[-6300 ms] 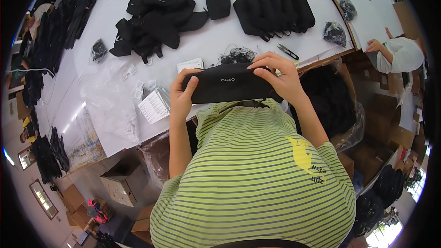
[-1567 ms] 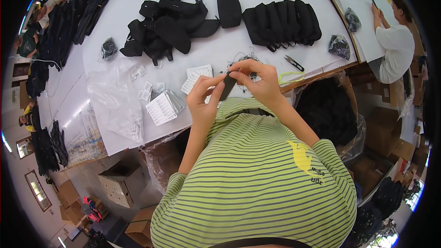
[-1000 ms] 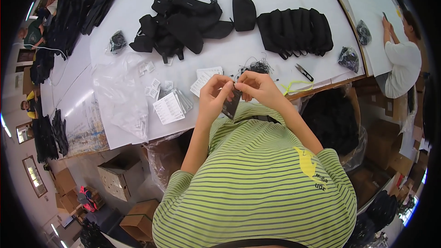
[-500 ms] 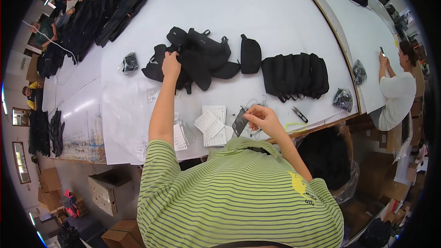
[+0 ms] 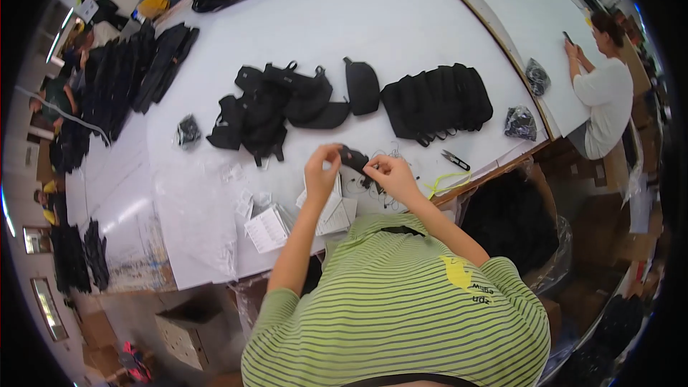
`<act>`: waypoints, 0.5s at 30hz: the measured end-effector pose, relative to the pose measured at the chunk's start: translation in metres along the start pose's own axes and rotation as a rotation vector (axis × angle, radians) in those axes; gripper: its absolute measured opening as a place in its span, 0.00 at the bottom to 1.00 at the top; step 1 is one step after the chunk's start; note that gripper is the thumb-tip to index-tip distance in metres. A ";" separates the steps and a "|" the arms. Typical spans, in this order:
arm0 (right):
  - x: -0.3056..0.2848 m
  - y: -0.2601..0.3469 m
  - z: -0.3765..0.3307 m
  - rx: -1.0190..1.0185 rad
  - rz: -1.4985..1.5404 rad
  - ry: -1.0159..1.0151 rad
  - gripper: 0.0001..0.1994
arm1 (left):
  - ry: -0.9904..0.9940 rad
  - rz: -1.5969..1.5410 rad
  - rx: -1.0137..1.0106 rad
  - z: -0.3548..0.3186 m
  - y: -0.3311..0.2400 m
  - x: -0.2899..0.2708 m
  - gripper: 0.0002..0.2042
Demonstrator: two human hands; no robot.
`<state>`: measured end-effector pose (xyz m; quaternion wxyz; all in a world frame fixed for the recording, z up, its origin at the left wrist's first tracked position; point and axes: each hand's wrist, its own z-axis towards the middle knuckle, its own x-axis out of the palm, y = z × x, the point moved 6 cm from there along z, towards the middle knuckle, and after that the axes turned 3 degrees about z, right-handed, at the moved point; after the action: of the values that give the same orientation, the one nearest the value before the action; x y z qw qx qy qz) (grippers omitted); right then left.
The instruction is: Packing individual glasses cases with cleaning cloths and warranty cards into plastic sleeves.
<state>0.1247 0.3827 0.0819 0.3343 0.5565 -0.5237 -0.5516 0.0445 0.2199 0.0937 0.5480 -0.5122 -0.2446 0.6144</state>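
The fingers of the right hand (image 5: pixel 390 175) pinched one end of a small black piece (image 5: pixel 352 158), and the left hand (image 5: pixel 322 172), which half a second before had been stretched out to the heap of black bags (image 5: pixel 276 107), had come back and closed its fingers near the other end, so both hands now worked the piece together just above the tabletop (image 5: pixel 401 21), at the centre of the frame. I judged the reach finished and the fine handling resumed. Beneath the hands lay paper tags (image 5: pixel 269 228) and thin cords (image 5: pixel 387 197); scissors (image 5: pixel 456 160) lay to the right, near the tabletop's front edge, which curved close below the wrists. A row of folded black bags (image 5: pixel 437 100) sat upper right; white surface opened above the heap.
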 end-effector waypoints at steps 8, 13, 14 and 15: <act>0.002 0.003 -0.026 -0.138 -0.084 0.014 0.09 | 0.035 -0.172 -0.343 -0.060 0.014 0.023 0.03; 0.001 -0.010 -0.030 -0.044 0.031 0.115 0.09 | 0.160 -0.177 -0.454 -0.067 0.010 0.021 0.05; 0.002 -0.012 -0.031 -0.041 0.030 0.123 0.09 | 0.155 -0.177 -0.460 -0.069 0.009 0.019 0.05; 0.003 -0.013 -0.030 -0.054 0.003 0.144 0.10 | 0.193 -0.164 -0.448 -0.070 0.008 0.019 0.05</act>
<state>0.1561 0.3765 0.0734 0.3865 0.5848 -0.4841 -0.5237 0.1063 0.2171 0.0555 0.4896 -0.6555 -0.3620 0.4468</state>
